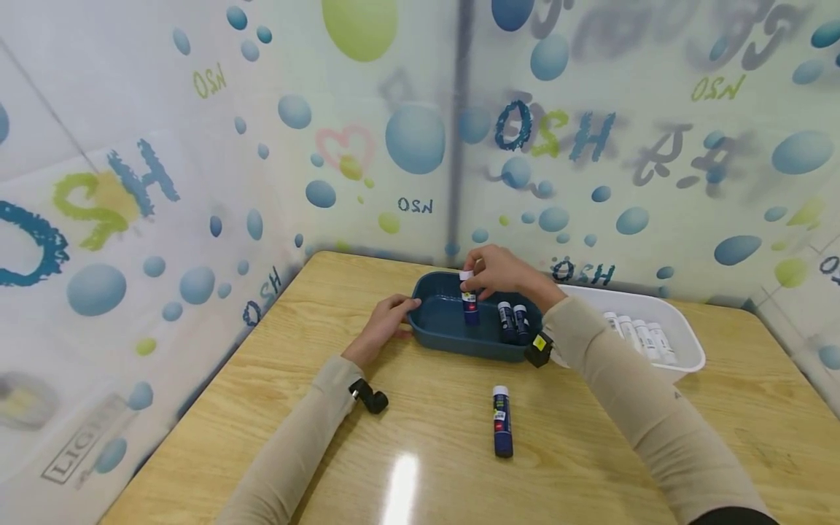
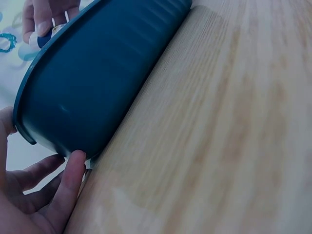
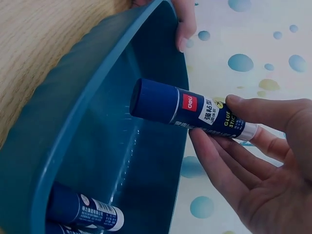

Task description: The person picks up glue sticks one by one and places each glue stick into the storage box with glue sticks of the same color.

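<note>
In the head view, the dark teal bin [image 1: 462,344] stands on the table, with my left hand [image 1: 386,326] at its left end. The thumb lies on the rim while the fingers [image 2: 73,180] meet the outer wall from below. My right hand [image 1: 500,271] pinches a blue glue stick [image 3: 195,109] by its white end between thumb and fingers, its blue cap pointing down over the bin's interior. Two more blue glue sticks [image 1: 506,321] lie inside at the right end. Another glue stick [image 1: 502,421] lies on the table in front of the bin.
A white bin [image 1: 690,357] with several white-looking sticks [image 1: 646,339] stands to the right, partly behind my right forearm. The wooden table [image 1: 407,408] backs onto a wall covering [image 1: 367,219] printed with bubbles. Another wall runs along the left.
</note>
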The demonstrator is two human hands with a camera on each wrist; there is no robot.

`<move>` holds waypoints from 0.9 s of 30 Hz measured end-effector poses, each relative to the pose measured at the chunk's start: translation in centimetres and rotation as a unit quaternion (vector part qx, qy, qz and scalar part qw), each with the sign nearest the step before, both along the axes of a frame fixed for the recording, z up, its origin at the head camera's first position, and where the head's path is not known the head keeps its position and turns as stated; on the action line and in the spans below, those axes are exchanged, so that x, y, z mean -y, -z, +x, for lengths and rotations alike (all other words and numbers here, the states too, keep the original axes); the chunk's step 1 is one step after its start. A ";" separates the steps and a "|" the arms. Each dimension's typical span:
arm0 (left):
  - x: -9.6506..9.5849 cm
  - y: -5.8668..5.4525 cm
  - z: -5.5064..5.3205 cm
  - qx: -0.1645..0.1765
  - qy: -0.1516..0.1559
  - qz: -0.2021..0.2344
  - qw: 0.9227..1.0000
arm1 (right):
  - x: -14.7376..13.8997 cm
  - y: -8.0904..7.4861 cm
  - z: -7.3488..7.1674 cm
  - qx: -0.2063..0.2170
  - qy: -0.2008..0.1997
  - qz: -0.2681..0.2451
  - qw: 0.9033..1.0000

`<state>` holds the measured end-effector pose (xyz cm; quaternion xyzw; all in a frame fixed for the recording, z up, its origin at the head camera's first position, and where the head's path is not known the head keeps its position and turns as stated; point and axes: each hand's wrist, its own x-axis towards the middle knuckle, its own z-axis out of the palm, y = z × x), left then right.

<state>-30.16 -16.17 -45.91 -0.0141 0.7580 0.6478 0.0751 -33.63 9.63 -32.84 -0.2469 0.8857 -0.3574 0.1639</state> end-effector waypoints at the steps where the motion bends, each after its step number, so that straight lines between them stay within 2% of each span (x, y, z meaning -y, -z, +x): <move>1: 0.0 0.0 0.0 0.001 0.002 0.000 1.000 | 0.1 0.1 -0.1 0.000 0.001 -0.002 1.000; 16: -0.1 0.0 0.2 -0.005 -0.002 0.005 1.000 | 0.4 0.8 -0.4 -0.007 0.003 0.000 1.000; 27: -0.1 0.0 0.2 -0.007 -0.002 0.007 1.000 | -1.3 2.9 -1.5 0.003 0.023 0.047 0.999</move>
